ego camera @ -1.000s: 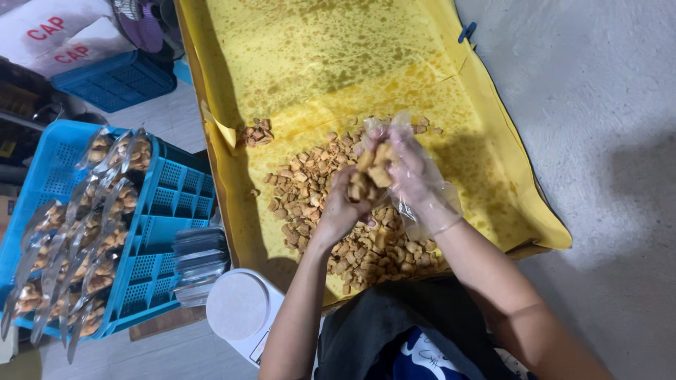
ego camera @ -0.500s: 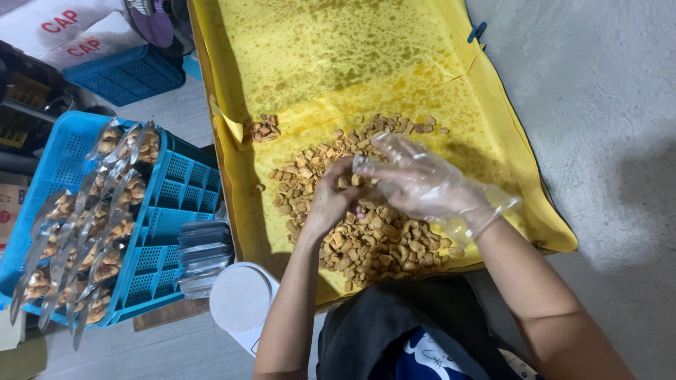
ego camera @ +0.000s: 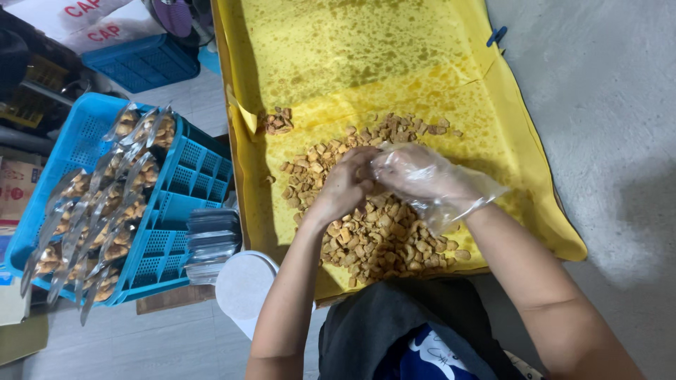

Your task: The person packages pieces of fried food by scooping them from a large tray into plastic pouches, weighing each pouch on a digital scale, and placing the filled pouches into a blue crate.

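A pile of small fried snack pieces (ego camera: 380, 236) lies on a yellow sheet (ego camera: 366, 56) lining a long tray. My left hand (ego camera: 346, 184) is bare and curled over the top of the pile, with a few pieces showing at its fingertips. My right hand (ego camera: 422, 179) wears a loose clear plastic glove and meets the left hand fingertip to fingertip. What lies under the right palm is hidden. A small separate cluster of pieces (ego camera: 276, 121) sits at the sheet's left edge.
A blue plastic crate (ego camera: 186, 183) on the left holds several clear packets of snacks (ego camera: 105, 204). A stack of empty clear bags (ego camera: 211, 236) and a white round lid (ego camera: 243, 285) lie beside it. A second blue crate (ego camera: 144, 62) stands farther back. Grey floor lies to the right.
Both hands have come down from a raised position with pieces held between them and now rest together on the upper part of the pile.
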